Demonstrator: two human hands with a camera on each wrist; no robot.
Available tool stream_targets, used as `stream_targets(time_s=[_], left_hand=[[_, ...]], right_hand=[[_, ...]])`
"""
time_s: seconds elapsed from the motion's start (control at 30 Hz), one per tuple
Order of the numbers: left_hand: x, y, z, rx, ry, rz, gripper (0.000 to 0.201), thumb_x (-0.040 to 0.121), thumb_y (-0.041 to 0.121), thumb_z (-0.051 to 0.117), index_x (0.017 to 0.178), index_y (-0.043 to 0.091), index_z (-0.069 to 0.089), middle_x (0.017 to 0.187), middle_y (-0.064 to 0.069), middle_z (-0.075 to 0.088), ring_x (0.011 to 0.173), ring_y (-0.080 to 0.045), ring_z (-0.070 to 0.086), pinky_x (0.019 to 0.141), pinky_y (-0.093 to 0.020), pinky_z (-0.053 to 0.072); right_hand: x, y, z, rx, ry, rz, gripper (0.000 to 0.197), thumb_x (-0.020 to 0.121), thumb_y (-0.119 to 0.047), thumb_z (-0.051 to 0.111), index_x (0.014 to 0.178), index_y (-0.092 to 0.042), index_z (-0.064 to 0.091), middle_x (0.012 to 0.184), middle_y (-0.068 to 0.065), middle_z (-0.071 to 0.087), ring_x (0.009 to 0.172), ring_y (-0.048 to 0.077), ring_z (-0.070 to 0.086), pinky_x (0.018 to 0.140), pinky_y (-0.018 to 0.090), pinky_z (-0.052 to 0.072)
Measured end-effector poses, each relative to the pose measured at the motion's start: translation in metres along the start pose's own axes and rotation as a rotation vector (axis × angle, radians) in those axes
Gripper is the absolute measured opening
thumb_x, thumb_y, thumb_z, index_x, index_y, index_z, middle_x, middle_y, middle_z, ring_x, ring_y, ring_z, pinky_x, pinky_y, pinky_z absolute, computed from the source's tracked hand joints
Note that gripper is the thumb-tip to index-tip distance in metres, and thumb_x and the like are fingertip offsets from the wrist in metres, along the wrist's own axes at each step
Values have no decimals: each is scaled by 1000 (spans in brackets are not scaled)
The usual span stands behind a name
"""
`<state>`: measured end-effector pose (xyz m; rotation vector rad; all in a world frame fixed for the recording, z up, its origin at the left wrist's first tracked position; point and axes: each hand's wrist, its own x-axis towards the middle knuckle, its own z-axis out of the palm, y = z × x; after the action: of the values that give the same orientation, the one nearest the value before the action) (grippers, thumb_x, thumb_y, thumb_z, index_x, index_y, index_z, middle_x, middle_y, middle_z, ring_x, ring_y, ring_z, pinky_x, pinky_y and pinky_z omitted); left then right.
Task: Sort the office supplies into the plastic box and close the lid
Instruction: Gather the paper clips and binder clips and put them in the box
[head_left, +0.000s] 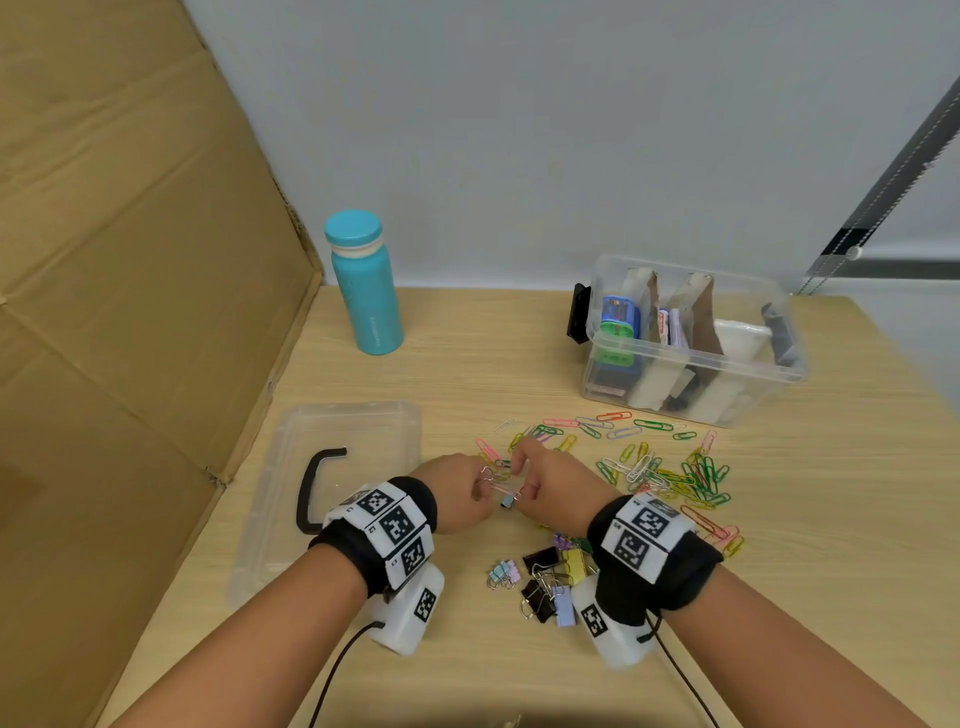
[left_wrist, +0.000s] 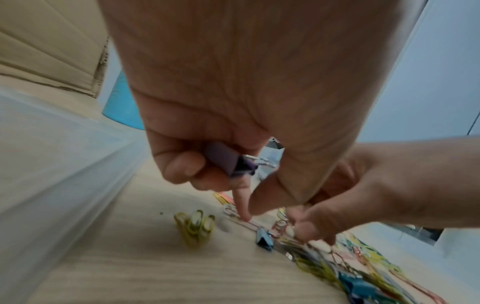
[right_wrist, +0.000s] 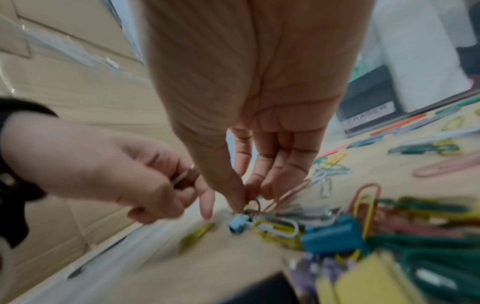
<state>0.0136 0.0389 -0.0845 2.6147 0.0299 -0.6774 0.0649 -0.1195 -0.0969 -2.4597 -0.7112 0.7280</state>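
The clear plastic box (head_left: 779, 364) stands open at the back right, split by cardboard dividers, with supplies inside. Its lid (head_left: 363, 436) with a black handle lies flat at the left. Coloured paper clips (head_left: 670, 473) are strewn in front of the box. Binder clips (head_left: 550, 577) are heaped by my right wrist. My left hand (head_left: 480, 486) curls around a purple binder clip (left_wrist: 226, 161), its index finger pointing down at the table. My right hand (head_left: 522, 483) pinches a pink paper clip (right_wrist: 283, 197) that is tangled with a small blue binder clip (right_wrist: 237, 225).
A teal bottle (head_left: 366, 283) stands at the back left of the wooden table. A large cardboard sheet (head_left: 130, 260) walls off the left side. Yellow clips (left_wrist: 194, 228) lie near the lid's edge. A grey wall closes the back.
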Motion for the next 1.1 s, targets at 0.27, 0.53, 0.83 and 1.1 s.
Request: stream_targets(time_s=[0.27,0.53,0.83,1.1], left_hand=[[11,16,-6,151,6,16,40,91,20,52,131,17,48,117,-10,60,106,-26,57,80,-28,42],[17,26,1,239,-17,72,30,87,14,57,117,15,56,112,-6,63,102,-24,59,77,-30,42],[14,9,1,52,78,25,31,88,21,56,117,10,52,104,-10,63,94,-26,59,75,-29,42],[-2,-16,-9,-191,220,8,25,91,23,56,113,12,53,92,-1,59,80,-15,53,78,-29,46]], right_hand=[[-11,19,-18,-255,233,54,26,86,0,45,101,-20,52,106,2,53,101,23,51,78,34,47],[-22,16,-12,-231,142,-10,15,86,-15,52,98,-22,57,104,0,58,96,20,57,82,38,50],[-45,-13,12,-316,-195,-223,48,74,-49,71,112,-23,57,113,-4,55,100,18,54,79,37,50],[-35,-14,27,-517,-146,-313,28,87,-9,51,114,-12,59,107,10,56,101,29,52,59,28,32]])
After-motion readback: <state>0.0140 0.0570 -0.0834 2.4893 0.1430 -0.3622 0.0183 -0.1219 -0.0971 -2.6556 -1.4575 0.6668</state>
